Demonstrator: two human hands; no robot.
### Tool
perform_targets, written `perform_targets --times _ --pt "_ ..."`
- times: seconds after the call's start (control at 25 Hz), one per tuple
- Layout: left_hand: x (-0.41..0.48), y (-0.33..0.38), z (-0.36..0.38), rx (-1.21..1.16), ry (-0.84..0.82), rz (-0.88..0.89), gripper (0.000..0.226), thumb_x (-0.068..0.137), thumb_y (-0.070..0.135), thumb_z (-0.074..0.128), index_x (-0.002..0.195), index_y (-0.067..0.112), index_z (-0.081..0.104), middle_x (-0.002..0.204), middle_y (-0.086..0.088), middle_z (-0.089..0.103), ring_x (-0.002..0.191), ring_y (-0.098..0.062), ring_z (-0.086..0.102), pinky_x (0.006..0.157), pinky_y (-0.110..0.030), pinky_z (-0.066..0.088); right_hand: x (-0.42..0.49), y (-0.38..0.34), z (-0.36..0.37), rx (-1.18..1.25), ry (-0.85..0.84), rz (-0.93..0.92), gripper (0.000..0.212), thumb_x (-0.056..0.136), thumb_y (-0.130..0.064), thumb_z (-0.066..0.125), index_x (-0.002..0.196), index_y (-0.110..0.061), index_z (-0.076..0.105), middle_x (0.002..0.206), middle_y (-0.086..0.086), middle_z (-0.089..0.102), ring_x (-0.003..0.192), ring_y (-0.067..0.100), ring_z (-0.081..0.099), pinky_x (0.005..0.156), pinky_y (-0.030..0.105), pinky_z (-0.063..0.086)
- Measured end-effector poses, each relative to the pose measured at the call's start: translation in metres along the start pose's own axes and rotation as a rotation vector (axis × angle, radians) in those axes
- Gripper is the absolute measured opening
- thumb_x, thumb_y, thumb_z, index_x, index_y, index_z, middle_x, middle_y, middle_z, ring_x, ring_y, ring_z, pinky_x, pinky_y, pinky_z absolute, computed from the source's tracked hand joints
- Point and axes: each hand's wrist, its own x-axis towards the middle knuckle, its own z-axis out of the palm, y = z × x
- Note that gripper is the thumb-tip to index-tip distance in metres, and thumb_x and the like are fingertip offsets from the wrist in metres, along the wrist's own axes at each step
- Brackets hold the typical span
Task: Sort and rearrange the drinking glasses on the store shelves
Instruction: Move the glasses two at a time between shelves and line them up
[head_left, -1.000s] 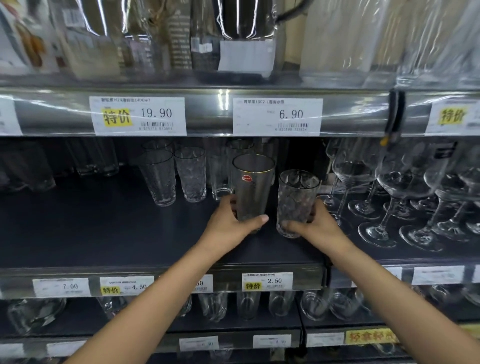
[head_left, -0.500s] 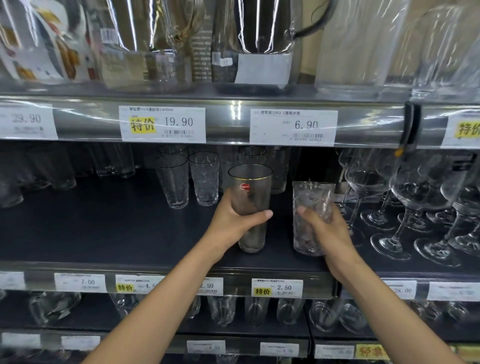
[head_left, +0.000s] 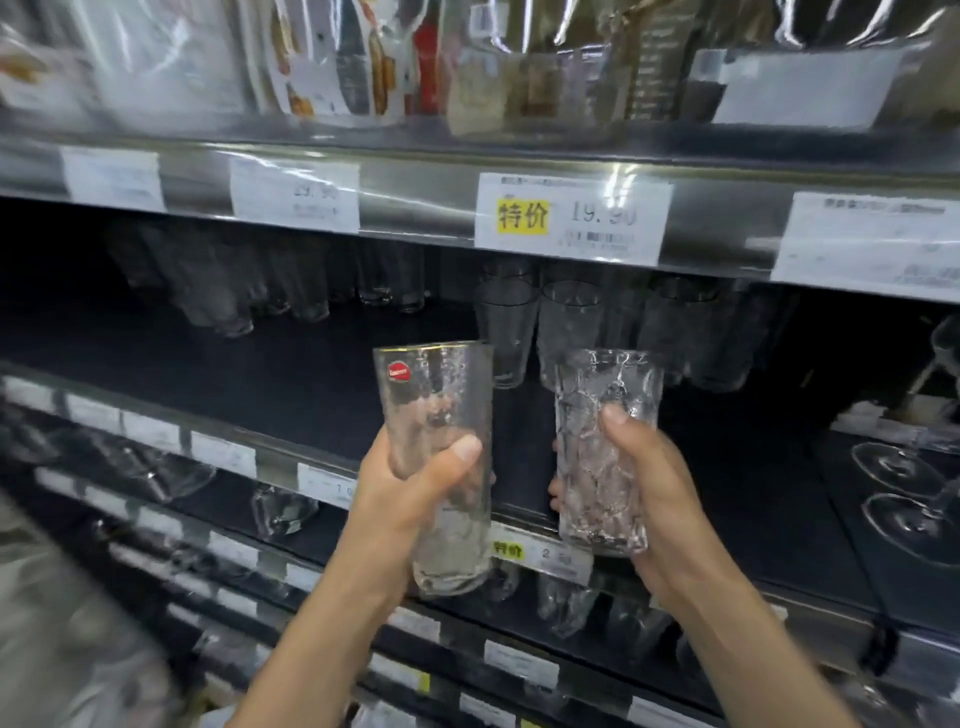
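Observation:
My left hand (head_left: 405, 499) grips a tall clear glass (head_left: 434, 395) with a gold rim and a round red sticker, lifted off the shelf in front of its edge. My right hand (head_left: 649, 499) grips a shorter crackle-patterned glass (head_left: 605, 395), also held in the air beside the tall one. Both glasses are upright and a little apart. Behind them, two clear tumblers (head_left: 535, 332) stand on the dark middle shelf (head_left: 260, 374).
More glasses (head_left: 223, 291) stand at the back left of the dark shelf. Wine glasses (head_left: 904, 499) are at the right. Wrapped goods fill the top shelf (head_left: 571, 73). Price tags (head_left: 571, 218) line the shelf edges. Lower shelves (head_left: 280, 509) hold further glasses.
Both hands have lifted their glasses off the shelf and drawn them toward me. The view has swung left, so the wine glasses now sit at the far right.

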Motion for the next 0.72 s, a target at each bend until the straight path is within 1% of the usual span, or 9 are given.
perform_targets --times 0.08,0.12,0.2,0.28,0.36,0.44,0.52,0.64,0.72 --pt "-0.006 0.008 -0.037 -0.028 0.111 -0.017 0.073 0.062 0.045 0.08 0.124 0.014 0.058 0.099 -0.012 0.075 0.079 -0.031 0.074 0.067 -0.04 0.06 0.007 0.008 0.036 0.007 -0.084 0.023 0.081 0.06 -0.077 0.073 0.117 -0.019 0.072 0.112 0.006 0.075 0.11 0.029 0.068 0.104 0.059 0.046" --pt "-0.009 0.013 -0.055 -0.027 0.16 -0.018 0.076 0.062 0.045 0.081 0.125 0.011 0.055 0.099 -0.014 0.074 0.079 -0.035 0.074 0.069 -0.046 0.06 0.012 0.013 0.054 0.013 -0.131 0.045 0.08 0.061 -0.075 0.073 0.119 -0.019 0.071 0.114 0.005 0.075 0.111 0.028 0.068 0.105 0.06 0.045" --pt "-0.017 0.024 -0.09 -0.006 0.233 -0.011 0.08 0.06 0.049 0.086 0.124 0.012 0.055 0.099 -0.014 0.074 0.08 -0.039 0.074 0.074 -0.052 0.06 0.02 0.023 0.092 0.034 -0.213 0.078 0.075 0.064 -0.069 0.073 0.119 -0.019 0.07 0.115 0.005 0.074 0.111 0.027 0.069 0.104 0.06 0.046" --pt "-0.026 0.034 -0.124 0.04 0.302 -0.002 0.073 0.061 0.051 0.085 0.121 0.018 0.061 0.101 -0.016 0.074 0.081 -0.039 0.074 0.073 -0.048 0.061 0.027 0.029 0.133 0.079 -0.278 0.083 0.065 0.068 -0.061 0.071 0.115 -0.017 0.072 0.11 0.006 0.076 0.104 0.027 0.071 0.101 0.058 0.049" --pt "-0.036 0.047 -0.163 0.065 0.373 0.017 0.061 0.063 0.05 0.084 0.115 0.024 0.066 0.103 -0.018 0.074 0.082 -0.038 0.073 0.073 -0.045 0.06 0.032 0.033 0.181 0.102 -0.338 0.1 0.063 0.069 -0.059 0.071 0.115 -0.015 0.071 0.107 0.007 0.076 0.103 0.029 0.07 0.1 0.057 0.05" --pt "-0.043 0.058 -0.204 0.088 0.453 0.027 0.064 0.064 0.048 0.082 0.12 0.022 0.064 0.103 -0.019 0.073 0.079 -0.037 0.073 0.072 -0.044 0.059 0.034 0.037 0.229 0.11 -0.401 0.132 0.07 0.066 -0.059 0.073 0.117 -0.012 0.07 0.107 0.01 0.075 0.104 0.034 0.069 0.098 0.056 0.051" --pt "-0.048 0.069 -0.245 0.077 0.536 0.039 0.068 0.065 0.045 0.081 0.124 0.018 0.061 0.104 -0.019 0.073 0.077 -0.036 0.073 0.07 -0.042 0.058 0.036 0.044 0.273 0.126 -0.446 0.158 0.072 0.062 -0.06 0.075 0.117 -0.015 0.07 0.109 0.009 0.075 0.108 0.034 0.067 0.1 0.055 0.049" --pt "-0.051 0.084 -0.3 0.034 0.625 0.062 0.066 0.065 0.043 0.082 0.12 0.014 0.06 0.107 -0.023 0.071 0.072 -0.034 0.072 0.067 -0.038 0.059 0.039 0.052 0.334 0.165 -0.477 0.176 0.067 0.058 -0.062 0.079 0.114 -0.028 0.071 0.119 0.013 0.072 0.116 0.04 0.064 0.104 0.063 0.044" --pt "-0.05 0.094 -0.339 0.052 0.661 0.073 0.069 0.063 0.045 0.084 0.119 0.013 0.059 0.11 -0.022 0.071 0.072 -0.032 0.073 0.066 -0.036 0.058 0.044 0.057 0.378 0.174 -0.5 0.182 0.079 0.054 -0.066 0.082 0.121 -0.027 0.066 0.124 0.014 0.069 0.12 0.043 0.06 0.104 0.067 0.041"
